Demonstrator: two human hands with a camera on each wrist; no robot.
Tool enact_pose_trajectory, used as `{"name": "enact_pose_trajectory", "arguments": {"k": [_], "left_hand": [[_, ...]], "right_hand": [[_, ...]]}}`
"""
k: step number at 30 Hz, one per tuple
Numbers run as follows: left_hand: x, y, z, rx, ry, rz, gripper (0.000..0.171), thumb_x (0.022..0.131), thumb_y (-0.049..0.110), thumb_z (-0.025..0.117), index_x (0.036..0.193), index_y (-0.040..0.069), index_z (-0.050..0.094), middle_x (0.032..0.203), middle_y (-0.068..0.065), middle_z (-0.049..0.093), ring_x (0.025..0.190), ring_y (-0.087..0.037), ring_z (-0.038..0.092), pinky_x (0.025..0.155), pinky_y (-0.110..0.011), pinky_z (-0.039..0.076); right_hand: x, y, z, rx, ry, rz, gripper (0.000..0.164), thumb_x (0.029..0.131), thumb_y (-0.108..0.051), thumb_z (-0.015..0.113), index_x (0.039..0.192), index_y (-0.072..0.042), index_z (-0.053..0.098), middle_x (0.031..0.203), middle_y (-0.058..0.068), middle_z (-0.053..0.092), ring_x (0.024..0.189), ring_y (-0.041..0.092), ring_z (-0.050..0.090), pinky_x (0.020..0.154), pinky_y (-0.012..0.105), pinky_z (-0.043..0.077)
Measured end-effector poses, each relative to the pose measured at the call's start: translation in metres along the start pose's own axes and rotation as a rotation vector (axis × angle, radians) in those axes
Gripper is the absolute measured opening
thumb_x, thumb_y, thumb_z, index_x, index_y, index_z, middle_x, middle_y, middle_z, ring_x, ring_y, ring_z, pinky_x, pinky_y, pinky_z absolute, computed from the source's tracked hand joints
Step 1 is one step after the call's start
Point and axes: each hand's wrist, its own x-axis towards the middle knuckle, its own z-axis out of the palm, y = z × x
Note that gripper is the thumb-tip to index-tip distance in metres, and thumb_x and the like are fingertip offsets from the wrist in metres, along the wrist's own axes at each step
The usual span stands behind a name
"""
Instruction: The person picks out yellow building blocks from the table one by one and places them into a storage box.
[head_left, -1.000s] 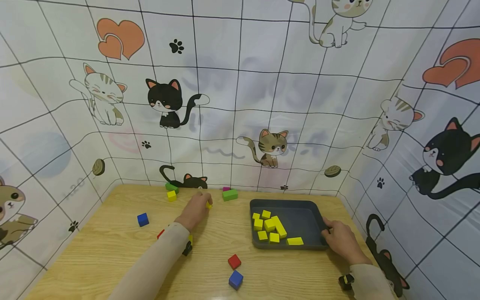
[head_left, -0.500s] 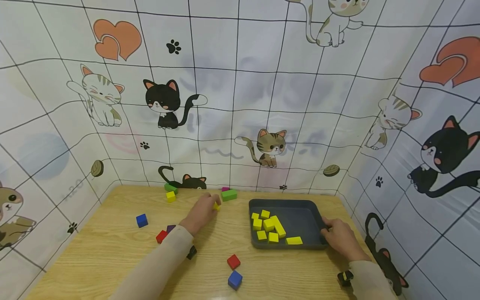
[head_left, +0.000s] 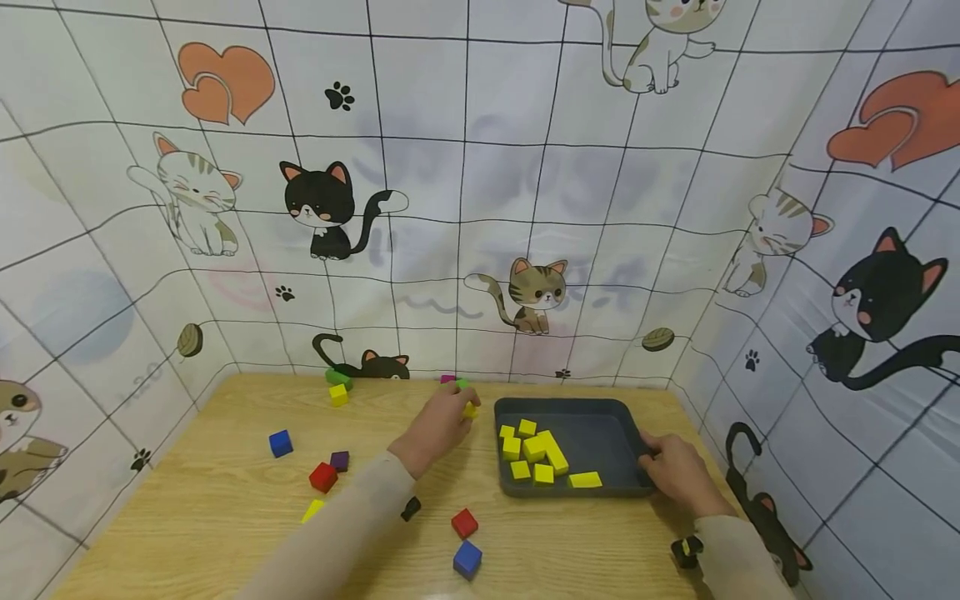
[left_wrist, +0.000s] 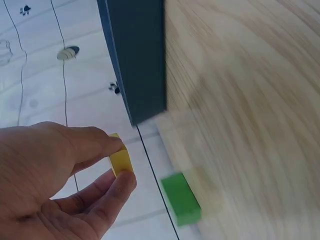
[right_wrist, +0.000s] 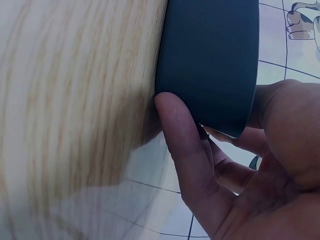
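My left hand (head_left: 440,423) pinches a yellow block (left_wrist: 120,161) between thumb and fingertips, held in the air just left of the tray. The dark grey tray (head_left: 611,433) lies on the table, with several yellow blocks (head_left: 535,450) in its left half and one yellow block (head_left: 585,480) near its front rim. My right hand (head_left: 686,475) grips the tray's right edge; in the right wrist view the thumb (right_wrist: 177,120) presses its outer wall. Behind the left hand stands a green block (left_wrist: 181,199), mostly hidden in the head view, beside a magenta block (head_left: 447,379).
Left on the table lie a blue cube (head_left: 281,443), a red cube (head_left: 323,477), a purple cube (head_left: 340,461) and a yellow block (head_left: 312,510) partly behind the sleeve. Another yellow cube (head_left: 339,395) and green block (head_left: 337,379) sit far back. Red (head_left: 465,523) and blue (head_left: 467,560) cubes lie in front.
My left hand has moved right toward the tray, carrying the yellow block. The purple cube and another yellow block have come into view behind the arm. The right hand stays on the tray.
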Motion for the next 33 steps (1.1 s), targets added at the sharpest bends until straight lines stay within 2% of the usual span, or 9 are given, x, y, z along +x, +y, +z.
{"name": "enact_pose_trajectory", "arguments": {"k": [6, 12, 16, 23, 25, 28, 33], "left_hand": [[0.011, 0.031, 0.011, -0.036, -0.034, 0.045, 0.032, 0.091, 0.008, 0.073, 0.121, 0.013, 0.064, 0.105, -0.002, 0.049, 0.084, -0.015, 0.052, 0.073, -0.017, 0.050], [0.024, 0.064, 0.025, -0.031, -0.061, 0.106, 0.028, 0.093, 0.009, 0.072, 0.119, 0.016, 0.065, 0.106, -0.001, 0.051, 0.088, -0.013, 0.050, 0.073, -0.013, 0.048], [0.030, 0.086, 0.032, -0.016, -0.082, 0.156, 0.026, 0.095, 0.009, 0.069, 0.120, 0.014, 0.065, 0.109, -0.003, 0.055, 0.091, -0.011, 0.052, 0.072, -0.011, 0.047], [0.038, 0.118, 0.045, -0.002, -0.093, 0.193, 0.027, 0.095, 0.010, 0.069, 0.121, 0.017, 0.065, 0.110, -0.001, 0.056, 0.097, -0.010, 0.056, 0.067, -0.008, 0.045], [0.040, 0.124, 0.050, 0.007, -0.101, 0.200, 0.027, 0.095, 0.010, 0.070, 0.121, 0.018, 0.066, 0.111, 0.000, 0.056, 0.097, -0.010, 0.056, 0.068, -0.009, 0.046], [0.041, 0.132, 0.058, 0.024, -0.124, 0.213, 0.028, 0.095, 0.011, 0.070, 0.122, 0.016, 0.066, 0.111, 0.000, 0.056, 0.099, -0.010, 0.056, 0.073, -0.010, 0.047], [0.043, 0.143, 0.069, 0.059, -0.144, 0.240, 0.028, 0.094, 0.010, 0.071, 0.122, 0.017, 0.067, 0.109, 0.001, 0.057, 0.097, -0.010, 0.055, 0.075, -0.010, 0.047]], "right_hand": [[0.002, 0.000, 0.001, -0.020, 0.009, 0.000, 0.054, 0.093, -0.011, 0.063, 0.145, -0.004, 0.050, 0.131, 0.034, 0.055, 0.041, 0.016, 0.046, 0.048, 0.035, 0.044], [0.001, 0.001, 0.003, -0.020, 0.012, -0.003, 0.054, 0.094, -0.011, 0.063, 0.145, -0.003, 0.049, 0.132, 0.035, 0.053, 0.041, 0.019, 0.053, 0.049, 0.035, 0.045], [0.001, 0.001, 0.003, -0.016, 0.005, -0.006, 0.054, 0.095, -0.010, 0.062, 0.145, -0.001, 0.047, 0.131, 0.036, 0.053, 0.043, 0.019, 0.058, 0.051, 0.034, 0.046], [0.002, -0.001, 0.001, -0.030, 0.019, -0.020, 0.053, 0.094, -0.012, 0.063, 0.144, -0.001, 0.050, 0.109, 0.027, 0.067, 0.039, 0.015, 0.046, 0.044, 0.033, 0.041], [0.002, -0.002, 0.000, -0.037, 0.020, -0.016, 0.053, 0.094, -0.012, 0.064, 0.144, -0.002, 0.050, 0.115, 0.027, 0.065, 0.039, 0.015, 0.046, 0.044, 0.034, 0.042], [0.000, -0.003, 0.000, -0.029, 0.007, 0.000, 0.054, 0.095, -0.011, 0.062, 0.146, -0.001, 0.048, 0.126, 0.034, 0.058, 0.041, 0.016, 0.054, 0.049, 0.035, 0.046], [-0.002, -0.005, 0.001, -0.012, -0.016, 0.029, 0.056, 0.096, -0.009, 0.061, 0.148, 0.000, 0.043, 0.132, 0.040, 0.049, 0.046, 0.016, 0.063, 0.062, 0.037, 0.053]]}}
